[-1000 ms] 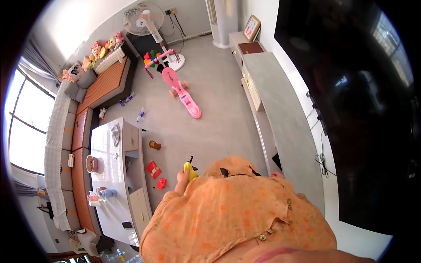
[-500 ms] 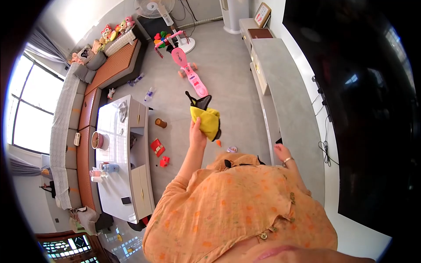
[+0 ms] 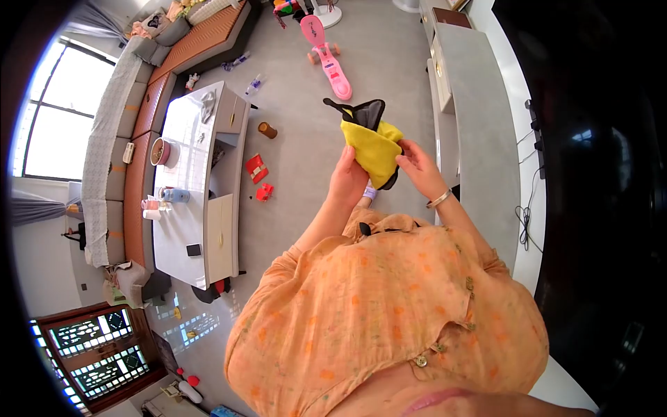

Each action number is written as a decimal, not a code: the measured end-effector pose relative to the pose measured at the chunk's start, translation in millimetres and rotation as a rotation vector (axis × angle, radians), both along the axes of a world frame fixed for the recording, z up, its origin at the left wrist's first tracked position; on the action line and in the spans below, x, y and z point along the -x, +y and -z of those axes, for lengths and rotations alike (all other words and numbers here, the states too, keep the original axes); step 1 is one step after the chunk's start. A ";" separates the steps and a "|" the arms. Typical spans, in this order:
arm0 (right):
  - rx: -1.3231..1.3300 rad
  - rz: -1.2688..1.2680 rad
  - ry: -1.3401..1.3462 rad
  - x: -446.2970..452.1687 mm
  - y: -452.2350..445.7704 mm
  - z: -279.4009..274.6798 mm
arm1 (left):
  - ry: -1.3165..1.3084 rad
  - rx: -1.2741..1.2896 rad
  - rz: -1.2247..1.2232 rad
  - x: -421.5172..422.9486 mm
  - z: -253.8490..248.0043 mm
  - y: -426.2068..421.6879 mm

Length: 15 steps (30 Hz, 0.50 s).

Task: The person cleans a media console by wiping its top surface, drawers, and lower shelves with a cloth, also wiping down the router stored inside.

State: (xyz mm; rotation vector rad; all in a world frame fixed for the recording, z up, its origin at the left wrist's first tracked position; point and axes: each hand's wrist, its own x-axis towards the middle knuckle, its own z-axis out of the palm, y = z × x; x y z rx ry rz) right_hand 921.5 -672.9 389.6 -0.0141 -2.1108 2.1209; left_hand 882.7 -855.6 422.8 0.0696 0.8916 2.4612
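A yellow cloth with black edging point(image 3: 373, 149) is held up in front of my body, folded, with a black flap and a strap at its top. My left hand point(image 3: 349, 179) grips its lower left side, thumb on the front and the other fingers mostly hidden behind. On the right edge, the fingers of my right hand point(image 3: 421, 171) are closed on the black trim. A bracelet circles my right wrist.
A pink scooter point(image 3: 331, 66) stands on the floor ahead. Left are a white table point(image 3: 182, 132) and a long sofa point(image 3: 147, 115). Red packets point(image 3: 256, 168) and a brown canister point(image 3: 267, 130) lie between. A grey-topped cabinet point(image 3: 483, 139) runs along the right, below a large black screen point(image 3: 597, 208).
My right hand has come up from beside the cabinet and taken hold of the cloth's right edge. The cloth has moved up and right in view, still in my left hand. The view has shifted.
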 end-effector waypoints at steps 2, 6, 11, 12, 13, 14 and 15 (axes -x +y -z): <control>0.028 -0.008 -0.021 1.1 -6.5 11.5 | -0.023 -0.016 0.046 -6.0 2.1 -3.5; 0.109 0.009 -0.122 -5.3 -16.3 1.1 | 0.021 0.060 0.045 -15.8 10.2 -1.2; 0.078 0.117 -0.098 -5.5 -9.8 12.4 | 0.075 0.125 0.071 -7.4 26.0 5.9; 0.023 0.141 -0.112 -7.2 -9.7 4.0 | 0.077 0.161 0.060 -5.6 27.0 7.4; -0.033 0.161 -0.128 -9.4 -10.0 -1.1 | 0.092 0.157 0.032 -4.9 26.4 10.3; -0.061 0.192 -0.122 -12.0 -10.1 -3.2 | 0.117 0.151 0.024 -3.1 28.8 12.3; -0.063 0.198 -0.118 -13.3 -10.7 -6.7 | 0.140 0.148 0.012 -1.8 28.8 12.9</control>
